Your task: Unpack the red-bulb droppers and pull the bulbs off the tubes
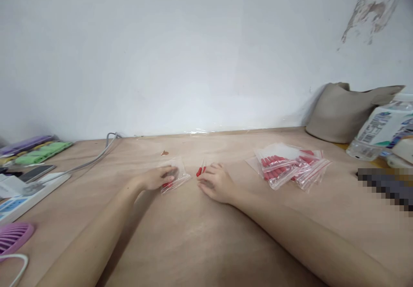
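Note:
My left hand (158,177) lies over a clear zip bag (178,184) on the table, thumb and fingers curved onto it. Something red (167,184) shows inside that bag, under the fingertips. My right hand (217,183) has its fingers bent around the lower ends of two small red-handled pieces (199,171). Thin pale tips on these point toward the wall; their exact kind is too small to make out. To the right, several clear zip bags (284,168) with red pieces inside lie overlapping in a pile.
A grey cable (93,161) runs to a white power strip (48,189) at left, near a phone (37,173), green packets (45,152) and a pink fan (14,237). At right stand a grey-beige bag (335,112) and a plastic bottle (376,128). The wall (200,54) closes the back.

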`<action>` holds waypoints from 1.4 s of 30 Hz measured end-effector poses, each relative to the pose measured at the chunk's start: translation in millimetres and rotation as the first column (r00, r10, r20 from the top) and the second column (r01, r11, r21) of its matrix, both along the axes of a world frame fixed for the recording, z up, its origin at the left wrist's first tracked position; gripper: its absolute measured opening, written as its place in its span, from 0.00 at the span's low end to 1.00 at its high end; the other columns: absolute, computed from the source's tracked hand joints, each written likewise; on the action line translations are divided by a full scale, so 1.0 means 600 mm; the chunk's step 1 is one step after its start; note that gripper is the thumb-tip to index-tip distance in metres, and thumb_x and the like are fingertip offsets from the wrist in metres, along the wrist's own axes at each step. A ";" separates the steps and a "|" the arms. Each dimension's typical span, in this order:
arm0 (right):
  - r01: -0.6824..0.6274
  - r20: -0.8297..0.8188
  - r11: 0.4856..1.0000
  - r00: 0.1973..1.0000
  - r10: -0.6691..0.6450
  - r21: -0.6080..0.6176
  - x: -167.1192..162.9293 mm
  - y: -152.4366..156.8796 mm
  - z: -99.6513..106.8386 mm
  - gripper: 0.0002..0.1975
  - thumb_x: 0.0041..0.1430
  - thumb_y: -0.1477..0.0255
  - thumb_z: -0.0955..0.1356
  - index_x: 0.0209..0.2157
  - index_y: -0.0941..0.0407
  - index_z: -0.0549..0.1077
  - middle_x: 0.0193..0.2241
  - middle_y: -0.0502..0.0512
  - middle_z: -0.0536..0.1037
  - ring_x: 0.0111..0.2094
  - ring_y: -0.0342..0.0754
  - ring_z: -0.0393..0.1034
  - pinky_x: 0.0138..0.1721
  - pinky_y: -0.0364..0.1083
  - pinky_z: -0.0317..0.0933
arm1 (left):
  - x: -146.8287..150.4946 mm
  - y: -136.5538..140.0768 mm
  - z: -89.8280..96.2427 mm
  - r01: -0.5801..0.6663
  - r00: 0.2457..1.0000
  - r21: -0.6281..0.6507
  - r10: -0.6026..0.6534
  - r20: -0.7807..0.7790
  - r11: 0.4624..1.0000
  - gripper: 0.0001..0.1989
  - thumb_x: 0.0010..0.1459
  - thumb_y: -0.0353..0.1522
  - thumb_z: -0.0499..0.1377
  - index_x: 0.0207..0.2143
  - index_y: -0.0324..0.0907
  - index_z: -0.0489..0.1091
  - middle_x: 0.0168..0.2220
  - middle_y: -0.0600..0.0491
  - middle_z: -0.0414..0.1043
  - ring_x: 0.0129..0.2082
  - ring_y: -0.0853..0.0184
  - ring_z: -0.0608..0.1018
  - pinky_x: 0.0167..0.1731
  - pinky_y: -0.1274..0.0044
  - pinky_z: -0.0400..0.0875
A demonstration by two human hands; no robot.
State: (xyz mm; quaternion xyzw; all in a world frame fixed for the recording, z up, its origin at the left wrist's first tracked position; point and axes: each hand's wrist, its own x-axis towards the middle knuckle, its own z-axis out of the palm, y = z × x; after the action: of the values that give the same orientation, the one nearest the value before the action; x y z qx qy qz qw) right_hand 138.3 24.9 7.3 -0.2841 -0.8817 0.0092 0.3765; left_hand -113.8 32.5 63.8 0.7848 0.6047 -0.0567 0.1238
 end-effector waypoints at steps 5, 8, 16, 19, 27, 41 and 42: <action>-0.046 0.115 0.999 0.992 0.046 0.000 -0.055 -0.036 0.007 0.08 0.54 0.73 0.64 0.34 0.53 0.73 0.32 0.51 0.74 0.37 0.46 0.59 0.37 0.46 0.47 | 0.024 -0.020 0.024 -0.038 0.994 -0.039 0.034 -0.104 0.999 0.26 0.52 0.30 0.49 0.56 0.43 0.57 0.50 0.48 0.67 0.47 0.60 0.71 0.45 0.73 0.64; 0.001 0.149 0.996 0.989 0.013 -0.092 -0.079 -0.044 0.010 0.09 0.54 0.74 0.63 0.34 0.52 0.73 0.32 0.50 0.75 0.36 0.46 0.60 0.35 0.45 0.47 | 0.038 -0.036 0.034 -0.029 0.988 -0.050 0.021 -0.156 0.998 0.30 0.45 0.26 0.53 0.54 0.44 0.60 0.45 0.48 0.71 0.41 0.58 0.74 0.37 0.75 0.67; 0.112 0.079 0.959 0.992 -0.094 -0.260 -0.109 -0.051 0.027 0.06 0.52 0.66 0.65 0.26 0.53 0.71 0.27 0.48 0.74 0.35 0.47 0.65 0.34 0.45 0.49 | 0.031 -0.060 0.006 -0.004 0.996 0.138 0.016 -0.084 0.990 0.28 0.52 0.36 0.49 0.56 0.36 0.54 0.38 0.43 0.72 0.37 0.57 0.74 0.34 0.73 0.65; 0.187 0.108 0.928 0.981 -0.160 -0.322 -0.118 -0.053 0.028 0.07 0.49 0.64 0.67 0.26 0.52 0.72 0.29 0.49 0.74 0.34 0.47 0.66 0.32 0.44 0.51 | 0.021 -0.067 -0.012 -0.027 0.999 0.206 0.036 -0.037 0.978 0.31 0.54 0.38 0.47 0.58 0.35 0.48 0.39 0.42 0.72 0.39 0.55 0.74 0.36 0.70 0.65; 0.229 0.193 0.966 0.960 -0.203 -0.122 -0.130 -0.055 0.014 0.10 0.55 0.67 0.62 0.32 0.57 0.72 0.32 0.58 0.75 0.37 0.52 0.67 0.39 0.50 0.55 | -0.012 -0.067 -0.046 -0.054 0.992 0.247 0.023 0.127 0.968 0.29 0.53 0.40 0.50 0.57 0.42 0.53 0.43 0.46 0.71 0.44 0.56 0.72 0.41 0.68 0.66; 0.133 0.130 0.971 0.986 -0.108 -0.200 -0.095 -0.059 0.013 0.07 0.52 0.69 0.66 0.33 0.57 0.72 0.32 0.55 0.74 0.36 0.48 0.66 0.36 0.44 0.59 | -0.012 -0.078 -0.044 -0.086 0.973 0.211 0.036 0.229 0.974 0.31 0.57 0.48 0.45 0.58 0.41 0.53 0.58 0.46 0.57 0.56 0.58 0.62 0.53 0.69 0.59; 0.136 0.123 0.972 0.986 -0.114 -0.193 -0.095 -0.059 0.012 0.06 0.52 0.71 0.65 0.32 0.57 0.72 0.32 0.55 0.74 0.35 0.47 0.67 0.35 0.44 0.59 | -0.007 -0.079 -0.049 -0.103 0.976 0.243 0.051 0.213 0.964 0.32 0.57 0.48 0.44 0.58 0.39 0.51 0.59 0.45 0.54 0.58 0.57 0.59 0.55 0.68 0.57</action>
State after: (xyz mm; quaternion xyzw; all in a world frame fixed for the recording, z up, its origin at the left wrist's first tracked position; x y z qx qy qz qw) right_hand 81.2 -10.3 14.4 -0.3757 -0.8761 0.0586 0.2962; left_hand -117.8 -14.9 34.4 0.7716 0.6212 0.1068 0.0864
